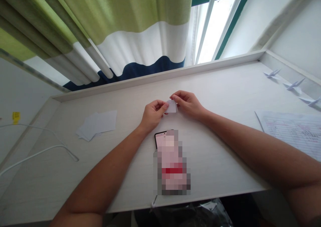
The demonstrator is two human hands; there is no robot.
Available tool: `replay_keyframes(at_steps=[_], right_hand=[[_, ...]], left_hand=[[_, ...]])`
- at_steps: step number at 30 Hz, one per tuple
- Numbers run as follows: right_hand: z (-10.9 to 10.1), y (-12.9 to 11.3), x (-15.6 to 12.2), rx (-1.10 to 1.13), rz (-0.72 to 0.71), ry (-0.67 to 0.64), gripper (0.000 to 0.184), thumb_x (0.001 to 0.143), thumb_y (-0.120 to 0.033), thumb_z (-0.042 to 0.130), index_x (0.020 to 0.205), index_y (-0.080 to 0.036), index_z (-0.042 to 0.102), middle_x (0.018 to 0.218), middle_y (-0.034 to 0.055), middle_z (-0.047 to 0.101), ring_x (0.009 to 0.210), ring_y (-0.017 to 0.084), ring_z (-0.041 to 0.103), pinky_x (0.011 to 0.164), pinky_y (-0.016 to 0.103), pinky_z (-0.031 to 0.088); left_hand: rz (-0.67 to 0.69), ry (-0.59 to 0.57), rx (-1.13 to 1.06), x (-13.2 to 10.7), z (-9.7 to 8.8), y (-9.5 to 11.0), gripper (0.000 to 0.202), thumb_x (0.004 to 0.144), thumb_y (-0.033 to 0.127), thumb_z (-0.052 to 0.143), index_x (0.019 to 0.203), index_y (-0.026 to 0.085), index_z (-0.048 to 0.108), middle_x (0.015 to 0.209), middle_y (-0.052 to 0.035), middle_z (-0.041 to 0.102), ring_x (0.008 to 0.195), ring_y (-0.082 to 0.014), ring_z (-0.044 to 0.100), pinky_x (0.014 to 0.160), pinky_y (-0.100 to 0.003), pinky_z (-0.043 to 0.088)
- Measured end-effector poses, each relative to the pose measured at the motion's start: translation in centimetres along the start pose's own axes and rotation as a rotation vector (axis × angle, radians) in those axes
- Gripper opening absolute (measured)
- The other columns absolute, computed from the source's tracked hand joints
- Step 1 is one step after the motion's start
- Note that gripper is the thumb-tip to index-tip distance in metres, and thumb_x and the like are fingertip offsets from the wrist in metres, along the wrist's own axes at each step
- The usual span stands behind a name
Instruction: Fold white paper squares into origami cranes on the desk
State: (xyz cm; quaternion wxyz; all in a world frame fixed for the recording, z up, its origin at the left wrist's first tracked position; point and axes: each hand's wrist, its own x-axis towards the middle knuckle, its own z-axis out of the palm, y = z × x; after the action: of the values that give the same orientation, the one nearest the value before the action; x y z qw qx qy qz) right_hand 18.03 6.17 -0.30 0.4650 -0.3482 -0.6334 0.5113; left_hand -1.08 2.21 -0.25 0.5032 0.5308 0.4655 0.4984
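Note:
A small folded square of white paper [172,106] is held just above the desk, near its middle. My left hand [154,113] pinches the paper's left edge between thumb and fingers. On the opposite side, my right hand [187,103] has its thumb and fingertips closed on the upper right corner. Below the hands lies a phone [160,138] with a lit screen, most of it blurred out.
Loose white paper sheets [106,121] lie on the desk [130,153] at left, near a white cable [54,148]. Several folded paper cranes [293,85] line the right edge, above a written lined sheet [293,130]. A curtain [145,43] hangs behind the raised back rim.

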Motion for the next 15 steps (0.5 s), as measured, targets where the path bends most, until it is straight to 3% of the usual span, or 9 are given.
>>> replay_keyframes(at_steps=[8,15], right_hand=[[0.37,-0.07,-0.47,0.112,0.075,-0.133,0.035,0.078,-0.047,0.089,0.081,-0.017,0.070,0.078,0.0006,0.068,0.071,0.013,0.064,0.070,0.029,0.058],[0.22,0.02,-0.48,0.064,0.038,-0.152,0.039,0.087,-0.053,0.078,0.079,-0.017,0.068,0.074,-0.0002,0.064,0.068,0.012,0.060,0.070,0.031,0.058]], left_hand=[[0.051,0.063,-0.074,0.14,0.02,-0.27,0.040,0.077,0.052,0.089,0.083,0.018,0.069,0.079,-0.0012,0.070,0.068,-0.0117,0.062,0.055,-0.022,0.049],[0.121,0.056,0.083,-0.03,-0.01,-0.23,0.023,0.086,0.041,0.081,0.091,0.021,0.071,0.085,-0.0014,0.068,0.077,-0.0143,0.062,0.060,-0.023,0.051]])
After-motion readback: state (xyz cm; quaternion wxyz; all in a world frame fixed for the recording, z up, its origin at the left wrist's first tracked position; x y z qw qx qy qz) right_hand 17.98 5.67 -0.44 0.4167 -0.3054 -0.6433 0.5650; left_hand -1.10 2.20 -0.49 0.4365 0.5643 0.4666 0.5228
